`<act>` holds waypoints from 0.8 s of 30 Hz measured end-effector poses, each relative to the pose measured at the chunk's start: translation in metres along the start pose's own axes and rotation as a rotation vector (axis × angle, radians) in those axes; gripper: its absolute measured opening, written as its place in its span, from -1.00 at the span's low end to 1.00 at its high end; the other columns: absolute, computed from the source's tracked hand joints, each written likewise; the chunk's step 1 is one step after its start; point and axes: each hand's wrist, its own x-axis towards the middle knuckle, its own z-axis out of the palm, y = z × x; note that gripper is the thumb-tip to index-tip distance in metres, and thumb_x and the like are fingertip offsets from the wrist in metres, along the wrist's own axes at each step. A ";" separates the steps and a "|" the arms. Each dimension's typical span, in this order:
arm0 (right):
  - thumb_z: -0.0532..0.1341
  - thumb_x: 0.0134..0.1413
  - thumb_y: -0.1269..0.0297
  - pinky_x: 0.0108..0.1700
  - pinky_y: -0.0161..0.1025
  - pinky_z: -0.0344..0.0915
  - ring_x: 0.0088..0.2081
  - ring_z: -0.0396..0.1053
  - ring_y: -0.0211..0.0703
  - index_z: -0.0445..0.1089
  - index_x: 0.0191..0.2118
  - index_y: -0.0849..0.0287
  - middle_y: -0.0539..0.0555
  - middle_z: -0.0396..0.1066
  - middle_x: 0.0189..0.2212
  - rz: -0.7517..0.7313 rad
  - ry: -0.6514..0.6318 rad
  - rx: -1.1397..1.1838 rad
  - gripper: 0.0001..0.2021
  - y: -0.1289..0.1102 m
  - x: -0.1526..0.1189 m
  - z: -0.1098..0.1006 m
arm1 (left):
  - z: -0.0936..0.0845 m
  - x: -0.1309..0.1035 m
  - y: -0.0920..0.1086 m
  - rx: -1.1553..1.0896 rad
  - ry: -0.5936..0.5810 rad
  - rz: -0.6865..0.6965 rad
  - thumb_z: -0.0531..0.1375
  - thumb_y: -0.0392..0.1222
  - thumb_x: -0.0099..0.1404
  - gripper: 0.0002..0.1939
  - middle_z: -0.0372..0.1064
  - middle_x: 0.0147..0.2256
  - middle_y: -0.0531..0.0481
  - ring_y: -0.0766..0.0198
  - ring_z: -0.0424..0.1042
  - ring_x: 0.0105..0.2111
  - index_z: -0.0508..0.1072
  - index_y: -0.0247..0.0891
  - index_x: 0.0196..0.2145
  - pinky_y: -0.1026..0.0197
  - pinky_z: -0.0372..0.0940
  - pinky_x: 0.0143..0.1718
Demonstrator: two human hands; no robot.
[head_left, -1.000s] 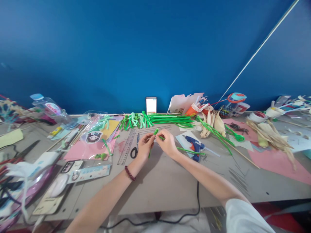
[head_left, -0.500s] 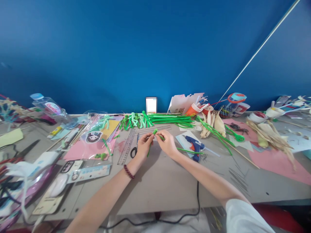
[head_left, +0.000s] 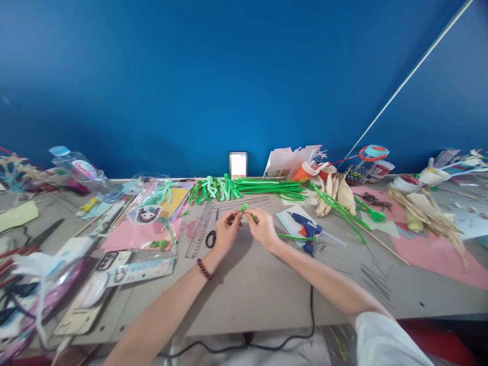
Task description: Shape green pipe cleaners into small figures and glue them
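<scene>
A green pipe cleaner (head_left: 244,207) is pinched between the fingertips of both hands, its upper end curled into a small coil. My left hand (head_left: 227,227), with a beaded bracelet on its wrist, closes on it from the left. From the other side my right hand (head_left: 261,223) grips it, and a green length (head_left: 293,237) sticks out beyond that hand toward the glue gun; whether it is the same piece I cannot tell. Behind the hands lie a bundle of straight green pipe cleaners (head_left: 267,187) and a heap of twisted green pieces (head_left: 213,188).
Left of my hands are a clear ruler (head_left: 199,234), scissors (head_left: 210,239), pink paper and a plastic bag (head_left: 147,203). A blue glue gun (head_left: 307,231) lies to the right, its cable hanging over the front edge. Farther right are corn husks (head_left: 430,213) and paper cups (head_left: 305,171).
The coil at the pipe cleaner's end shows rounder between my fingertips. The loose green tail below my left hand is no longer visible. Both hands stay in nearly the same place.
</scene>
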 end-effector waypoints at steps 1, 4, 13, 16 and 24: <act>0.05 0.10 0.37 -0.28 -0.25 0.26 -0.33 0.39 -0.11 0.46 -0.30 0.15 0.12 0.47 -0.37 -0.003 -0.002 -0.002 -0.77 0.000 0.000 0.000 | 0.000 0.001 0.000 0.000 -0.004 -0.003 0.28 -0.08 0.05 -0.81 0.36 -0.57 0.04 0.38 0.29 -0.62 0.48 -0.27 -0.48 0.36 0.15 -0.64; 0.03 0.11 0.36 -0.30 -0.26 0.25 -0.34 0.38 -0.11 0.46 -0.29 0.15 0.12 0.45 -0.39 0.000 -0.008 -0.016 -0.76 0.002 0.000 0.000 | 0.001 0.002 0.002 -0.027 -0.011 -0.016 0.29 -0.08 0.04 -0.80 0.34 -0.60 0.06 0.40 0.26 -0.65 0.47 -0.28 -0.49 0.36 0.13 -0.66; 0.04 0.09 0.33 -0.25 -0.24 0.26 -0.33 0.38 -0.11 0.46 -0.31 0.16 0.12 0.46 -0.38 0.046 0.018 0.060 -0.77 0.000 0.000 0.001 | 0.004 0.001 0.008 -0.145 0.005 -0.070 0.33 -0.08 -0.02 -0.78 0.30 -0.66 0.10 0.42 0.22 -0.68 0.47 -0.29 -0.49 0.34 0.11 -0.63; 0.10 0.03 0.28 -0.24 -0.24 0.28 -0.34 0.38 -0.13 0.44 -0.34 0.18 0.10 0.48 -0.38 0.150 0.030 0.190 -0.81 -0.001 0.004 0.001 | 0.003 0.003 0.010 -0.300 -0.022 -0.166 0.34 -0.10 -0.03 -0.76 0.32 -0.61 0.09 0.43 0.25 -0.63 0.47 -0.31 -0.43 0.35 0.14 -0.58; 0.17 -0.11 0.19 -0.49 -0.33 0.19 -0.53 0.26 -0.26 0.44 -0.37 0.20 -0.01 0.39 -0.53 0.463 -0.004 0.383 -0.79 0.003 0.012 0.001 | 0.005 0.006 0.011 -0.437 -0.098 -0.314 0.38 -0.13 -0.10 -0.68 0.34 -0.54 0.09 0.45 0.28 -0.61 0.46 -0.32 -0.39 0.36 0.18 -0.56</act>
